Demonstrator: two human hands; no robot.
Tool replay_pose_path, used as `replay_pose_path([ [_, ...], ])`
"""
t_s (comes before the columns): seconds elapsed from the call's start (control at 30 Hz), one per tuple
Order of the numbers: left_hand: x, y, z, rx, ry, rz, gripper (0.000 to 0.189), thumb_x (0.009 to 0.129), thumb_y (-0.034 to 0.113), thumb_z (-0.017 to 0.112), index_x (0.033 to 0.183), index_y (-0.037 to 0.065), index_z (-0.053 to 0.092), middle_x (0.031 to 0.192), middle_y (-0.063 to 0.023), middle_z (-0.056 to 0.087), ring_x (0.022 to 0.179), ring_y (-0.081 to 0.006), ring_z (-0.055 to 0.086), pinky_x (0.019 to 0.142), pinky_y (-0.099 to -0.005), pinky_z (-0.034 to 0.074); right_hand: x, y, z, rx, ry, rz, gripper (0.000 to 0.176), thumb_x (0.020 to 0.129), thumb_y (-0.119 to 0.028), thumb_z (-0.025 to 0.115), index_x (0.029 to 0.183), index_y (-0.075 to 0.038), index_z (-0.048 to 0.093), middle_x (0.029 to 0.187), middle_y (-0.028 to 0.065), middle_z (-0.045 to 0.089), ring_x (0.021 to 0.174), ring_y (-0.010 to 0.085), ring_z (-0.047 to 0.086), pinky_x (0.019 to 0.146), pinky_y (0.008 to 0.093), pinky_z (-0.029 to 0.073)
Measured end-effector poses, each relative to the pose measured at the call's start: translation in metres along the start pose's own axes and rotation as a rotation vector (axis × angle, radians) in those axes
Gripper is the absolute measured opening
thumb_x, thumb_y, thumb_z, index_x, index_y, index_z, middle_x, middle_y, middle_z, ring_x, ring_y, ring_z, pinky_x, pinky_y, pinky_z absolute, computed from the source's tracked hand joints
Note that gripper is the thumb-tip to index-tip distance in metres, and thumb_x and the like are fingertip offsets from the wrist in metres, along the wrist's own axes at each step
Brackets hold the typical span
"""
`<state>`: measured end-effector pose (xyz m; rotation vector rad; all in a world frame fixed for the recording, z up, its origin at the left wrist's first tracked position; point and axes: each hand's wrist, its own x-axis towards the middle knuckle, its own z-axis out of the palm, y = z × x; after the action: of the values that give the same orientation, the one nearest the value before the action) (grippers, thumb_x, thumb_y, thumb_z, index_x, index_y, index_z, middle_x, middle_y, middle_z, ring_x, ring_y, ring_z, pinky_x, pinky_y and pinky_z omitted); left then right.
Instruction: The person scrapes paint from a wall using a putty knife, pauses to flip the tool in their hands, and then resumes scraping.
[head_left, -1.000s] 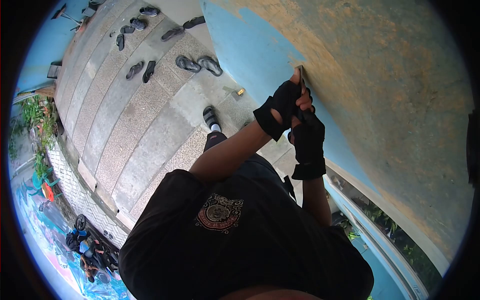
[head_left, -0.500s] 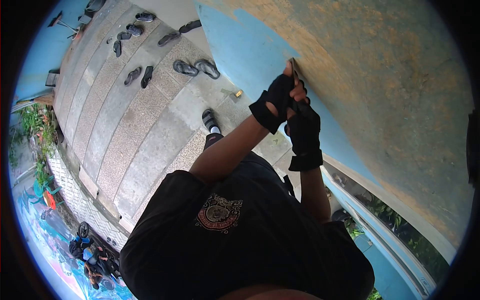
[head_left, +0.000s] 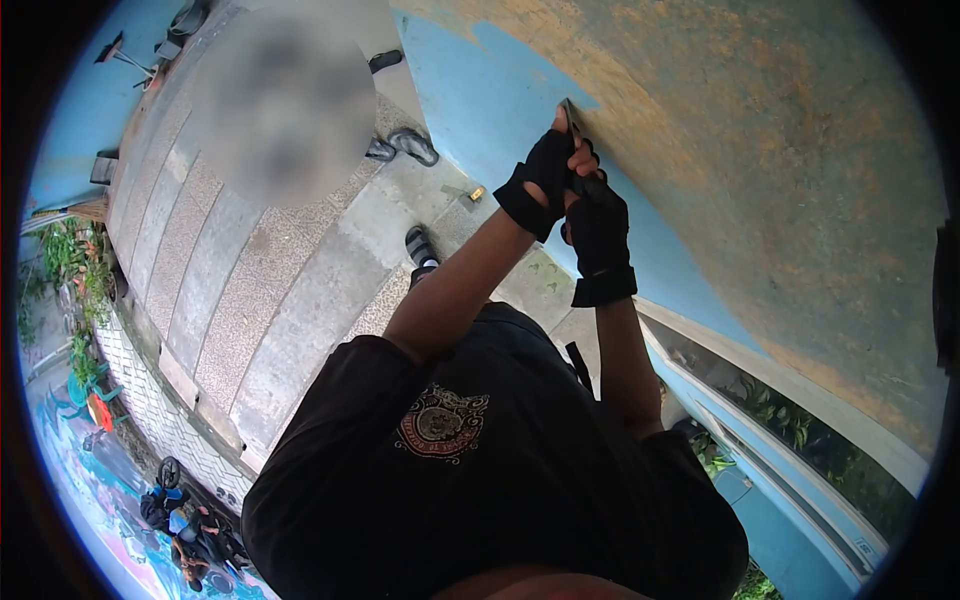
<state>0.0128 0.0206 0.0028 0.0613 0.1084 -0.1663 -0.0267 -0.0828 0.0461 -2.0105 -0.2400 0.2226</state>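
Black fingerless gloves cover both hands, raised against the wall (head_left: 480,90), where blue paint borders a large bare, brownish patch. A thin flat scraper (head_left: 571,117) meets the wall along the edge of the paint. My left hand (head_left: 548,180) is closed on the scraper close to its blade, with the thumb stretched along it. Just below, my right hand (head_left: 602,235) is wrapped round the handle end, which the fingers and gloves mostly hide. The two hands touch each other.
A sandal (head_left: 412,146) and other footwear lie on the tiled floor (head_left: 290,290). A small yellow object (head_left: 476,193) sits near the wall's foot. A blurred patch hides the upper left. Plants (head_left: 75,255) and a motorbike (head_left: 195,525) stand at the left edge.
Both hands have moved slightly up and left along the wall with the scraper. A blurred shape now covers much of the footwear on the floor.
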Motion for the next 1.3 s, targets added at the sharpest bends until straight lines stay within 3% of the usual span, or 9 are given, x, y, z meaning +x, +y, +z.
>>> replay_pose_path([
  [0.17,-0.008,-0.014,-0.004,0.067,-0.057,-0.16,0.046,0.098,0.055,0.043,0.085,0.013,0.055,0.061,-0.003,0.05,0.062,-0.0214,0.055,0.07,-0.0399,0.051,-0.018,0.016,-0.015,0.071,0.1,0.052,0.008,0.09,-0.01,0.059,0.097,-0.008,0.06,0.061,-0.0032,0.051,0.044,0.0063,0.043,0.041,0.0222,0.032],
  [0.4,-0.042,0.062,-0.007,0.454,0.124,0.13,0.048,0.099,0.04,0.052,0.125,0.0,0.045,0.123,-0.0198,0.06,0.109,-0.0283,0.061,0.094,-0.0421,0.051,0.024,-0.024,0.044,0.299,-0.125,0.174,0.04,0.09,-0.009,0.057,0.13,-0.01,0.058,0.063,-0.0022,0.049,0.046,0.0074,0.043,0.042,0.0241,0.034],
  [0.5,-0.08,0.093,-0.018,0.569,0.213,-0.023,0.05,0.096,0.038,0.057,0.126,-0.001,0.045,0.128,-0.0199,0.058,0.106,-0.0262,0.063,0.086,-0.0358,0.053,-0.009,-0.034,0.025,-0.152,-0.159,-0.046,0.053,0.086,-0.014,0.064,0.138,-0.012,0.052,0.092,0.0124,0.065,0.083,0.024,0.063,0.077,0.0355,0.049],
  [0.63,-0.121,0.13,-0.023,0.759,0.377,0.044,0.036,0.096,0.03,0.059,0.117,0.001,0.053,0.104,-0.0132,0.066,0.091,-0.021,0.066,0.075,-0.0288,0.052,-0.035,-0.043,-0.038,-0.176,-0.126,0.059,0.053,0.088,-0.005,0.061,0.14,-0.012,0.051,0.063,-0.0041,0.047,0.05,0.0046,0.041,0.047,0.0225,0.036],
  [0.67,-0.126,0.139,-0.025,0.845,0.46,0.086,0.03,0.095,0.028,0.06,0.111,0.002,0.057,0.09,-0.0089,0.069,0.081,-0.0177,0.067,0.07,-0.0259,0.051,-0.036,-0.061,-0.05,0.093,-0.123,0.408,0.054,0.089,-0.004,0.06,0.141,-0.012,0.049,0.062,-0.0033,0.046,0.047,0.0045,0.04,0.044,0.0213,0.034],
  [0.8,-0.137,0.161,-0.004,1.015,0.486,0.065,0.016,0.095,0.021,0.061,0.09,0.007,0.055,0.062,0.0014,0.047,0.055,-0.0115,0.048,0.063,-0.0277,0.048,0.01,-0.045,-0.033,0.056,-0.077,0.336,0.05,0.089,-0.006,0.06,0.138,-0.011,0.052,0.065,0.0006,0.056,0.046,0.0059,0.043,0.045,0.0223,0.036],
  [0.9,-0.143,0.174,-0.009,1.031,0.29,0.076,0.018,0.095,0.022,0.062,0.086,0.008,0.054,0.062,0.0013,0.048,0.055,-0.0103,0.048,0.061,-0.0277,0.047,0.016,-0.016,0.052,-0.204,0.005,-0.121,0.044,0.089,-0.011,0.061,0.133,-0.01,0.057,0.07,0.0023,0.062,0.054,0.0066,0.05,0.054,0.0253,0.044],
  [1.0,-0.151,0.194,-0.003,1.021,0.19,0.083,0.021,0.092,0.022,0.066,0.092,0.001,0.062,0.061,-0.0014,0.054,0.054,-0.0107,0.051,0.056,-0.0255,0.043,-0.011,-0.059,0.06,0.024,-0.151,0.222,0.044,0.089,-0.012,0.062,0.132,-0.009,0.057,0.068,0.0013,0.059,0.056,0.007,0.052,0.055,0.0255,0.044],
  [1.3,-0.169,0.199,0.017,1.188,0.077,0.191,0.013,0.094,0.01,0.06,0.104,0.003,0.066,0.085,-0.0048,0.065,0.074,-0.0114,0.062,0.069,-0.0257,0.051,-0.044,-0.095,-0.051,0.013,0.212,0.313,0.045,0.091,-0.004,0.057,0.136,-0.004,0.052,0.065,0.0017,0.056,0.042,0.0045,0.04,0.038,0.0207,0.031],
])
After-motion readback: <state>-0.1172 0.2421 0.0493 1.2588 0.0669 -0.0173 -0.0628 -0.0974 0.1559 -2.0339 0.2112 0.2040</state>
